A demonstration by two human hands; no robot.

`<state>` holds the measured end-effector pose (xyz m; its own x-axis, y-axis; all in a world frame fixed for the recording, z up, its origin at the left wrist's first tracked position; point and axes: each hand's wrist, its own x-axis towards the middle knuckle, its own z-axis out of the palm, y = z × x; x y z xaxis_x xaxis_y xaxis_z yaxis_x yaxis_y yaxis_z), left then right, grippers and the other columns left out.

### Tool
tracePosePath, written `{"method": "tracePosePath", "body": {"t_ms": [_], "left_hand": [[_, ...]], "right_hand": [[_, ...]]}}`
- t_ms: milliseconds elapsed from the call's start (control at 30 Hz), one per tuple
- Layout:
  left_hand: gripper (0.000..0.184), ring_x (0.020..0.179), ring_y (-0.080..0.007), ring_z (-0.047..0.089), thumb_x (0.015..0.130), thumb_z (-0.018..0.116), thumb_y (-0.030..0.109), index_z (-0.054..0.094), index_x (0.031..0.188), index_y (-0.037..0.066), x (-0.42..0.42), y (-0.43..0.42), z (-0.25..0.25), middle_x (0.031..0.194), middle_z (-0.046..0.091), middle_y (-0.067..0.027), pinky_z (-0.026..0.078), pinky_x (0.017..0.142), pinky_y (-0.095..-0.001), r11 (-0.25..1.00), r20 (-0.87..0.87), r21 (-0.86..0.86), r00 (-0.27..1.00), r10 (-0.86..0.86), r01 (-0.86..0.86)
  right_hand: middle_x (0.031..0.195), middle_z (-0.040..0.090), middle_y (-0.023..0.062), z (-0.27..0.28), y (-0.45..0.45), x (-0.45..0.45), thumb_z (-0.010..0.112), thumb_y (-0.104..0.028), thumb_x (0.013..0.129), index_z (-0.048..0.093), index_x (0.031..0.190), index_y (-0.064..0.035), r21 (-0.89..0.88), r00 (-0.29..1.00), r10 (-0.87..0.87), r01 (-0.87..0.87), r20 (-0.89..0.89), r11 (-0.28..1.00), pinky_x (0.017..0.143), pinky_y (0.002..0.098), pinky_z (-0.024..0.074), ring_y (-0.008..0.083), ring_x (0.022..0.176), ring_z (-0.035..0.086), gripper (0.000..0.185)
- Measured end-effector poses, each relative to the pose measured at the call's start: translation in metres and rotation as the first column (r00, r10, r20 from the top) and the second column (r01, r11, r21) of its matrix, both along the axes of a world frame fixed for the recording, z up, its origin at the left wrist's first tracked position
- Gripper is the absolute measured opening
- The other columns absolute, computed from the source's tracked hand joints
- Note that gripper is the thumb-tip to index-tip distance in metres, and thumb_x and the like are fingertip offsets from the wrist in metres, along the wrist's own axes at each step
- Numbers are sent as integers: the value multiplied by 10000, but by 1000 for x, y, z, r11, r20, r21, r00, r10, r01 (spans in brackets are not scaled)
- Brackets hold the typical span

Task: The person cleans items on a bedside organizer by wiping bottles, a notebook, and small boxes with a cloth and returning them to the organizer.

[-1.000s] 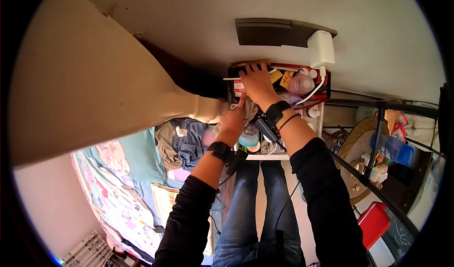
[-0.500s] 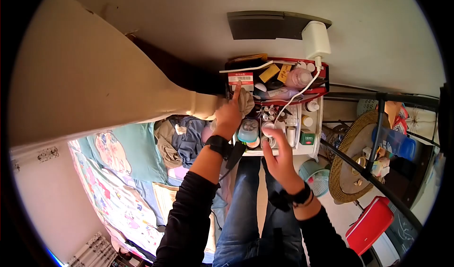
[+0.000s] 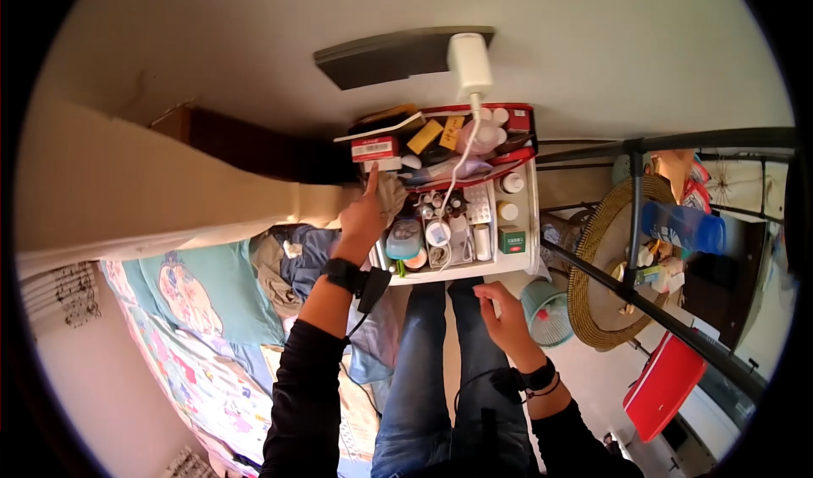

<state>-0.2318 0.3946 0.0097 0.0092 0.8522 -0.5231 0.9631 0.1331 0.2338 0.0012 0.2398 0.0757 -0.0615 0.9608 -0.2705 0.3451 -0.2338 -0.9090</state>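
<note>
My left hand (image 3: 362, 221) reaches over the left side of the white cart top, its index finger stretched out to a red-and-white box (image 3: 373, 149) in the red-rimmed bin (image 3: 532, 154). Its other fingers are mostly hidden beside a crumpled beige cloth (image 3: 391, 197). Nearer me are a blue-lidded container (image 3: 405, 237) and a round white-lidded jar (image 3: 438, 232). My right hand (image 3: 511, 332) hovers above my right leg, in front of the cart's near edge, fingers loosely bent, thumb apart, holding nothing visible.
A white charger (image 3: 470, 65) hangs from the wall, its cable crossing the bin. A green box (image 3: 511, 240) sits at the cart's right corner. Further right are a teal basket (image 3: 547, 313), black metal rails (image 3: 633, 215) and a round woven-edged table (image 3: 584, 300). A bed (image 3: 190, 342) lies left.
My right hand has drawn back from above the jars, down toward my leg. My left index finger stays at the red-and-white box. The whole view has shifted, putting the cart further left.
</note>
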Motion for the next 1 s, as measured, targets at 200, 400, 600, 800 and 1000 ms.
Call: {"method": "tracePosePath", "body": {"t_ms": [200,400,600,800,1000], "left_hand": [[965,641,-343,572,610,626,135,-13,1321,265,-2,7,2,741,591,-182,460,542,-412,999,8,42,1000,-28,27],[913,690,-329,582,618,632,150,59,1320,258,-18,31,16,789,591,-180,469,585,-405,989,60,-4,987,-146,146],[766,751,-353,567,603,632,125,245,1263,155,-25,-4,18,838,580,-190,462,686,-360,996,207,82,976,-62,46],[670,946,-237,512,617,587,11,289,1217,13,-33,-53,19,1036,506,-160,394,813,-304,875,788,-174,470,399,-452],[625,1026,-244,450,634,559,-4,333,1216,29,-14,-30,12,1117,449,-156,340,877,-298,894,828,177,553,90,-412]], "right_hand": [[746,517,100,3,-11,-4,487,22,728,509,908,-34,-18,994,105,-104,30,994,612,315,417,262,691,522,190],[745,520,104,-4,-26,7,502,3,729,506,889,-34,-30,985,164,-162,51,986,596,329,426,270,682,532,165],[746,520,106,-13,-24,13,508,2,724,502,893,-35,-5,981,141,-141,135,990,592,335,426,278,697,531,173],[734,510,113,-15,-20,5,504,-14,731,509,896,-31,-52,983,143,-138,113,989,597,340,421,283,678,518,165],[725,512,104,-20,-23,5,504,-30,735,513,895,-34,-68,983,142,-134,115,989,598,343,420,278,675,519,160]]}}
